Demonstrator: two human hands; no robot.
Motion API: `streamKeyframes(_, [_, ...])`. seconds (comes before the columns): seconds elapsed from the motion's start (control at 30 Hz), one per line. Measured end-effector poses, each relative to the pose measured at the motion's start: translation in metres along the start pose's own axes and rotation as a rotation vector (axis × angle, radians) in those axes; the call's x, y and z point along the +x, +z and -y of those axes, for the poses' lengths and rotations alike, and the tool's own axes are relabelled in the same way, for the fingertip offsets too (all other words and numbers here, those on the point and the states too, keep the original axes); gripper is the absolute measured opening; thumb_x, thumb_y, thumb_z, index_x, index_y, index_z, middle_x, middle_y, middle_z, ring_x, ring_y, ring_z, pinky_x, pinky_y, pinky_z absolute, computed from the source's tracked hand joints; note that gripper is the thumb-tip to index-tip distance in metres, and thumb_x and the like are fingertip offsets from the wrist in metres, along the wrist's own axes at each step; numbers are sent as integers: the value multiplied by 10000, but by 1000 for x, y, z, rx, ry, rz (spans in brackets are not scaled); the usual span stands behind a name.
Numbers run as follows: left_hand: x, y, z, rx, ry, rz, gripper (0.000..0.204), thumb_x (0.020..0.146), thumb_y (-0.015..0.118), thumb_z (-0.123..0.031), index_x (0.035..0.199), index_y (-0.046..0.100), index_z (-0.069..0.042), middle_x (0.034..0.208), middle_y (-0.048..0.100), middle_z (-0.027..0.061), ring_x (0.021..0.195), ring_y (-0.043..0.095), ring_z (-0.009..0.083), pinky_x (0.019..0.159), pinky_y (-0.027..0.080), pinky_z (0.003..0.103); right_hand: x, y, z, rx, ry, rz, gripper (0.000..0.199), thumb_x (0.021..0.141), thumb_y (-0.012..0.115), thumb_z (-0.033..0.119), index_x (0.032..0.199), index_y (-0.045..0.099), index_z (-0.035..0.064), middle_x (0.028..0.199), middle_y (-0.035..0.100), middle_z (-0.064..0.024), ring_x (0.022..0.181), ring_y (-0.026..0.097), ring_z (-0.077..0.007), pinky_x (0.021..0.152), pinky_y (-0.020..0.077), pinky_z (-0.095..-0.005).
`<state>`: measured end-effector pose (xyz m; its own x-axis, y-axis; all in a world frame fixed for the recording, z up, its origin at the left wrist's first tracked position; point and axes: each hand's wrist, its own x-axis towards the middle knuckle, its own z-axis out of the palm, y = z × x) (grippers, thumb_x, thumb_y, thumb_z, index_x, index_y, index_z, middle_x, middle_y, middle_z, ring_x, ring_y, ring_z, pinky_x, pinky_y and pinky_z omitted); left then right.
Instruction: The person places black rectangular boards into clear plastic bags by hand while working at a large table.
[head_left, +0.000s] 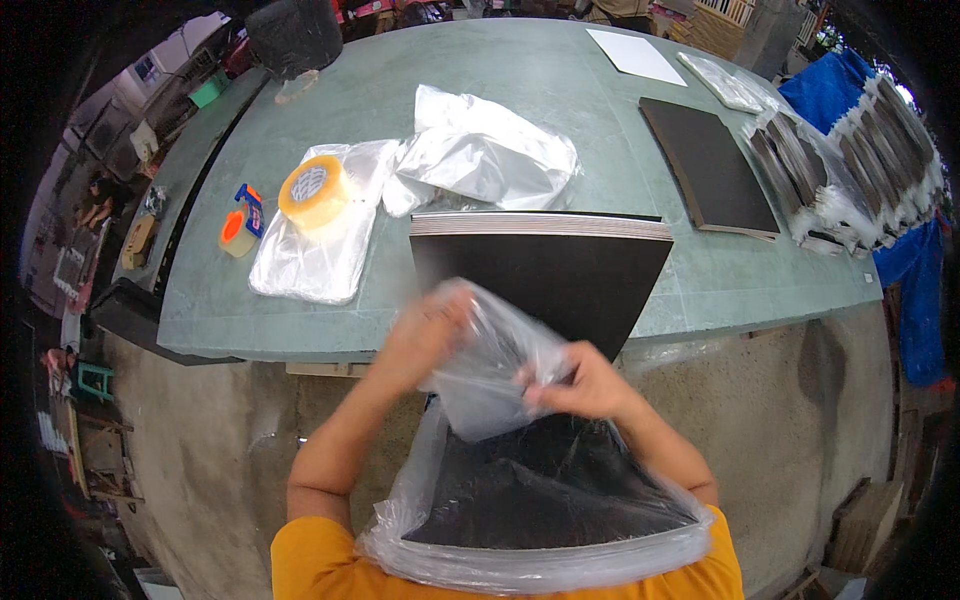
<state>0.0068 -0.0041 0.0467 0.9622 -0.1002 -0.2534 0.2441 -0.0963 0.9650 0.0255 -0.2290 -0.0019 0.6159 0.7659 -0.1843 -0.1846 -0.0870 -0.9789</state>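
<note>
A clear plastic bag (480, 390) hangs between my hands in front of my chest. My left hand (430, 335), smeared by motion, is closed on its upper left part. My right hand (585, 385) pinches the bag's right edge between thumb and fingers. Just beyond, a stack of black boards (540, 265) with pale layered edges leans up against the near table edge. Below my hands, close to my body, are black boards wrapped in clear plastic (560, 490), partly covered by the bag.
On the green table (340, 110) lie a pile of clear bags (330, 260), a big tape roll (313, 192), a tape dispenser (243, 222) and crumpled plastic (490, 150). To the right are black boards (708, 165), a white sheet (636, 56) and plastic-wrapped bundles (850, 170).
</note>
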Motion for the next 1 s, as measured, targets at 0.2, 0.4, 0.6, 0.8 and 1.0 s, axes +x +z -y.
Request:
streamKeyframes(0.2, [9,-9,16,-317,-22,-280,239,841,495,-354,833,517,-116,718,447,-59,595,391,32,511,332,180,-6,-2,9,257,-117,-82,240,753,627,111,930,577,-43,800,619,-89,723,593,-125,666,479,-238])
streamKeyframes(0.4, [17,-27,38,-187,57,-147,192,803,558,-246,885,522,-76,726,476,-34,606,433,64,513,354,207,-3,-13,7,183,-22,-212,138,771,605,96,827,591,-29,699,610,-71,635,570,-103,582,465,-227])
streamKeyframes(0.6, [-4,-15,-14,714,713,-663,195,757,598,-166,877,560,-17,721,567,30,648,513,98,592,378,208,-5,-18,11,275,-57,-206,102,759,616,80,783,575,-10,695,598,-61,638,566,-104,585,468,-235])
streamKeyframes(0.8, [-27,14,-17,518,331,17,195,765,606,-190,708,569,-7,566,539,61,502,490,123,475,372,253,-8,-22,1,737,61,-138,108,781,600,116,788,566,14,735,596,-54,658,572,-123,622,478,-247])
streamKeyframes(1.0, [-8,45,5,206,207,251,220,770,613,-218,707,560,-13,544,514,9,500,453,54,452,349,226,-2,-8,-4,436,-1,-194,176,801,587,203,761,555,34,689,572,-29,608,541,-102,543,441,-233])
